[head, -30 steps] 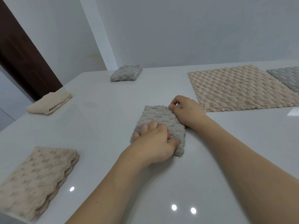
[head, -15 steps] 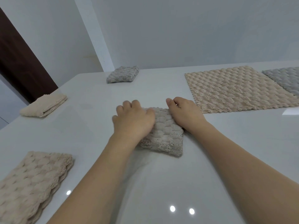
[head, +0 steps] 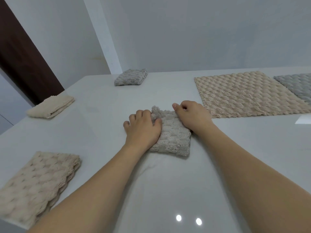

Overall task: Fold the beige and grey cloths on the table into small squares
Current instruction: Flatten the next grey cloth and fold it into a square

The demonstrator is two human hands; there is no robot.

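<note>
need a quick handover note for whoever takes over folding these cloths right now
Left hand lies flat on the left side of the folded grey cloth at mid-table; right hand presses its far right corner.
Done: folded grey cloth at the back, folded beige cloth far left, folded beige cloth near left.
Left: flat beige cloth and flat grey cloth, both on the right of the table.

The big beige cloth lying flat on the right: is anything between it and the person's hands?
Nothing visible. Only bare white table separates the flat beige textured cloth from the right hand, which rests with the left hand on the small folded grey cloth. A flat grey cloth lies beyond its far right edge.
</note>
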